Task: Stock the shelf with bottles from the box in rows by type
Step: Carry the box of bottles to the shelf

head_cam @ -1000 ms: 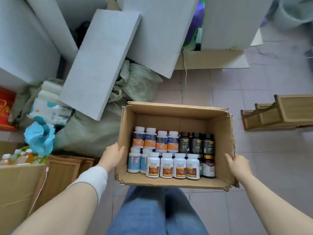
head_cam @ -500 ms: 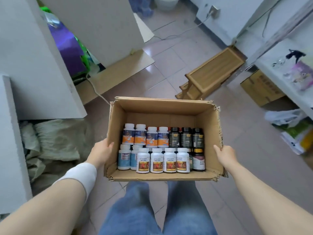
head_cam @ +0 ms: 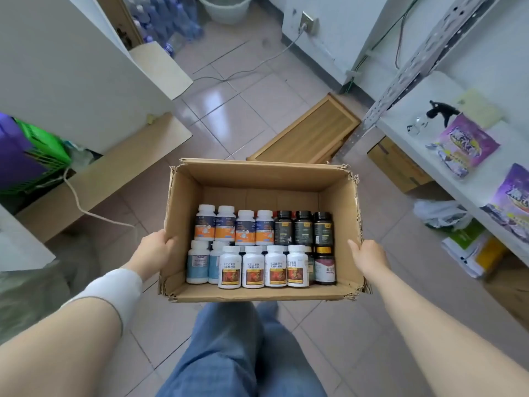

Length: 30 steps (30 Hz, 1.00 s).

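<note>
Now both arms reach forward, left hand (head_cam: 156,247) and right hand (head_cam: 367,256) each clamped on a side wall of the cardboard box (head_cam: 257,179), thumbs at its ragged rim, above the tiled floor (head_cam: 243,116). Since half a second ago the view has swung toward the white shelf (head_cam: 435,159) at right; the grip is unchanged. Round plastic bottles (head_cam: 253,267) stand upright inside the box, in white-capped and black rows.
</note>
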Available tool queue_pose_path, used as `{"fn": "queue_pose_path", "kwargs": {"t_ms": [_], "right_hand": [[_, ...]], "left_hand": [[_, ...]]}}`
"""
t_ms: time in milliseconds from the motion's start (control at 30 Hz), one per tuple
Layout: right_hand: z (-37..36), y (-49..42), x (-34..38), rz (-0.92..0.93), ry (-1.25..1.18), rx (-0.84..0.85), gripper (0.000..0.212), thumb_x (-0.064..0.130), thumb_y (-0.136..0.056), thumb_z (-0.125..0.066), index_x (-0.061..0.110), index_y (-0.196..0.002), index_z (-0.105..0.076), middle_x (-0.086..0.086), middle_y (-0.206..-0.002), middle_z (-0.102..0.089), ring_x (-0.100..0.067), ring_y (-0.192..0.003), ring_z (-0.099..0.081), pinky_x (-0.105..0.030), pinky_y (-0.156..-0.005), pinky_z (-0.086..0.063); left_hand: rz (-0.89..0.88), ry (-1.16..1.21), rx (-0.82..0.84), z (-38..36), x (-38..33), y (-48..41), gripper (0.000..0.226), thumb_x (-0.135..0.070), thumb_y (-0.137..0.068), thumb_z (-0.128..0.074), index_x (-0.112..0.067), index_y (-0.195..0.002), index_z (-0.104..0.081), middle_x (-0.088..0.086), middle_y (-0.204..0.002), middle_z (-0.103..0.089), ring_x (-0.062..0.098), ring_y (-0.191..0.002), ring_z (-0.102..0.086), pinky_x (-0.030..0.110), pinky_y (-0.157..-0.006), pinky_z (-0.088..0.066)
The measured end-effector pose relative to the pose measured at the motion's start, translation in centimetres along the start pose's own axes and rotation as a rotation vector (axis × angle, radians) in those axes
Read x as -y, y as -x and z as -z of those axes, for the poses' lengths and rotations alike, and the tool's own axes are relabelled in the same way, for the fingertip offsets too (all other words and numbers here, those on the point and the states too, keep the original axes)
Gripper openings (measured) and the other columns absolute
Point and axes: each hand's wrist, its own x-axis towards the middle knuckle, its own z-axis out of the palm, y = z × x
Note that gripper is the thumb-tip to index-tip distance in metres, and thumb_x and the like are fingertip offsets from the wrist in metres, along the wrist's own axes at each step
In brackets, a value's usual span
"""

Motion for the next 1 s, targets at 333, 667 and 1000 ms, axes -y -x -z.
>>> {"fn": "queue_pose_path", "kwargs": {"t_ms": [333, 667, 1000], "right_hand": [[9.9, -15.7, 5.1, 0.059, 0.094, 0.016, 0.035, 0.030, -0.099, -0.039, 0.000, -0.084, -0.051, -0.014, -0.085, -0.052, -0.026, -0.078, -0.046, -0.032, -0.067, -0.036], [19.1, -28.6, 9.6, 0.067, 0.191, 0.057, 0.045, 0.028, -0.099, -0.039, -0.013, -0.105, -0.057, -0.027, -0.108, -0.061, -0.036, -0.098, -0.056, -0.030, -0.070, -0.035], [22.2, -43.8, 16.3, 0.266, 0.365, 0.136, 0.047, 0.028, -0.099, -0.040, -0.015, -0.106, -0.057, -0.030, -0.112, -0.060, -0.042, -0.106, -0.055, -0.040, -0.083, -0.043]], "left_hand": [[0.072, 0.087, 0.019, -1.4, -12.6, -9.1, 0.032, -0.019, -0.099, -0.041, 0.002, -0.118, -0.055, 0.023, -0.118, -0.061, 0.038, -0.111, -0.054, 0.037, -0.092, -0.043], [0.177, 0.181, 0.041, -2.9, -24.5, -15.5, 0.031, -0.019, -0.098, -0.040, 0.000, -0.116, -0.057, 0.023, -0.117, -0.061, 0.038, -0.108, -0.055, 0.035, -0.088, -0.042], [0.445, 0.430, -0.043, -9.1, -32.1, -19.1, 0.032, -0.018, -0.099, -0.041, 0.001, -0.120, -0.055, 0.023, -0.122, -0.059, 0.037, -0.113, -0.053, 0.033, -0.088, -0.039]]}}
